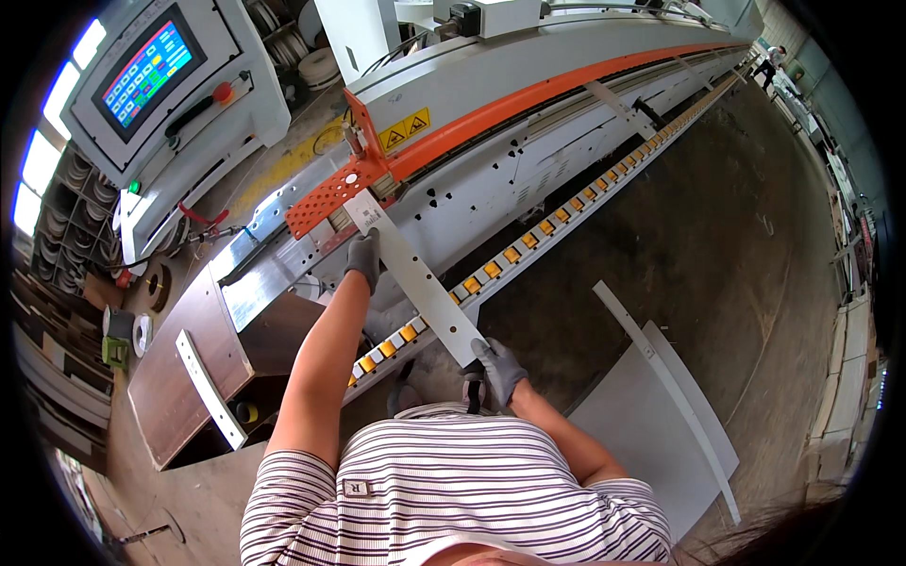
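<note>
A long white panel strip (415, 274) with several small dark holes slants across the edge-banding machine (510, 179). Its far end, bearing a label, lies beside the perforated orange guard (326, 200). My left hand (364, 257), in a grey glove, grips the strip's left edge near that end. At the near end, close to my body, my gloved right hand (498, 366) holds the corner. Under the strip runs a rail with yellow and white rollers (511, 255). The undersides of both hands' grips are hidden.
A control cabinet with a lit touchscreen (149, 77) stands at upper left. Another white strip (209, 389) rests on a brown box-shaped stand (179, 368). At lower right are a large grey panel (651, 424) and a narrow strip (675, 396). Far off, a person (772, 64) stands.
</note>
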Tool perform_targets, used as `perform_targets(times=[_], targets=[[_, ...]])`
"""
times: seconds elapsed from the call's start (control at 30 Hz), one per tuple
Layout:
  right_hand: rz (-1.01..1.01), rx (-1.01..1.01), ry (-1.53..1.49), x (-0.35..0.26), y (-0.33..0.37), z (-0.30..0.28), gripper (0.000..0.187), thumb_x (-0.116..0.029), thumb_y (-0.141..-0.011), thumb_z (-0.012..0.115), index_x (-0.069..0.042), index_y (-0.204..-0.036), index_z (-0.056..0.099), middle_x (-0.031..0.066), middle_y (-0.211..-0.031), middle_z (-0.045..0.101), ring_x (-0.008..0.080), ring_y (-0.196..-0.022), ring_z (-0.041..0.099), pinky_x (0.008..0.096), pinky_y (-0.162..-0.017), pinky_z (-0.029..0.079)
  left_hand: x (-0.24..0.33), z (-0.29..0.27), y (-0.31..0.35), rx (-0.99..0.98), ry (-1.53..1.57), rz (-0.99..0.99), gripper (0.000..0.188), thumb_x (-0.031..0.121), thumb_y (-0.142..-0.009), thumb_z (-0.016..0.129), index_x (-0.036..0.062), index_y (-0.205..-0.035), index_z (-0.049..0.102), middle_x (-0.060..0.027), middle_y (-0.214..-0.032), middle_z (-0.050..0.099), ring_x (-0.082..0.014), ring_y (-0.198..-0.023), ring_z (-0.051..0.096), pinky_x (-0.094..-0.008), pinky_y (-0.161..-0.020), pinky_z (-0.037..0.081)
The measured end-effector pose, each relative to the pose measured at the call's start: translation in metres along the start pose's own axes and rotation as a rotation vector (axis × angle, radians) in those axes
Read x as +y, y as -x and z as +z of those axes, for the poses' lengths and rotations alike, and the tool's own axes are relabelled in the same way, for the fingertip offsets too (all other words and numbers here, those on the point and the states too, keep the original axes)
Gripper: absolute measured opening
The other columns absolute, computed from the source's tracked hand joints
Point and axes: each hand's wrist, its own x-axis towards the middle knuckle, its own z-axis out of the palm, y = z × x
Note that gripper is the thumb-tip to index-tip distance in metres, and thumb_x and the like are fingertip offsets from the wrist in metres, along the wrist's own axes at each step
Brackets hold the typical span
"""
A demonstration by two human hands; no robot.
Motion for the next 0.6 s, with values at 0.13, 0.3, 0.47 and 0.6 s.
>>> perform_targets(times=[0.13,0.3,0.47,0.6], targets=[[-0.003,-0.042,0.048,-0.01,0.001,-0.005,0.048,-0.044,-0.089,0.059,-0.002,-0.112,0.056,0.007,-0.089,0.062,0.0127,-0.065,0.06,0.0246,-0.058,0.053,0.011,0.01,0.015,0.054,-0.037,0.011,0.027,0.031,-0.095,0.046,0.0077,-0.106,0.055,-0.0075,-0.091,0.063,-0.0207,-0.074,0.065,-0.0381,-0.062,0.055],[0.09,-0.015,-0.009,-0.013,-0.008,-0.021,0.044,-0.04,-0.09,0.057,-0.002,-0.112,0.056,0.0061,-0.087,0.062,0.0127,-0.066,0.06,0.0244,-0.058,0.052,0.008,0.019,0.001,0.02,-0.042,0.002,0.025,0.029,-0.094,0.048,0.0087,-0.108,0.054,-0.0074,-0.093,0.063,-0.0204,-0.073,0.065,-0.0377,-0.059,0.056],[0.009,0.094,0.025,-0.04,-0.015,-0.042,0.04,-0.037,-0.089,0.06,-0.001,-0.107,0.057,0.0061,-0.088,0.062,0.0129,-0.067,0.06,0.0235,-0.058,0.052,0.01,0.061,-0.01,0.008,-0.013,-0.004,0.026,0.026,-0.093,0.048,0.0066,-0.109,0.053,-0.0087,-0.094,0.063,-0.0234,-0.078,0.066,-0.0407,-0.062,0.057],[-0.031,0.111,-0.005,-0.051,-0.03,-0.079,0.041,-0.038,-0.089,0.061,-0.001,-0.106,0.058,0.006,-0.085,0.063,0.013,-0.067,0.061,0.0244,-0.056,0.052,0.017,0.109,-0.021,-0.021,-0.032,-0.027,0.029,0.027,-0.094,0.045,0.0048,-0.111,0.052,-0.0114,-0.098,0.063,-0.0255,-0.079,0.067,-0.041,-0.065,0.057]])
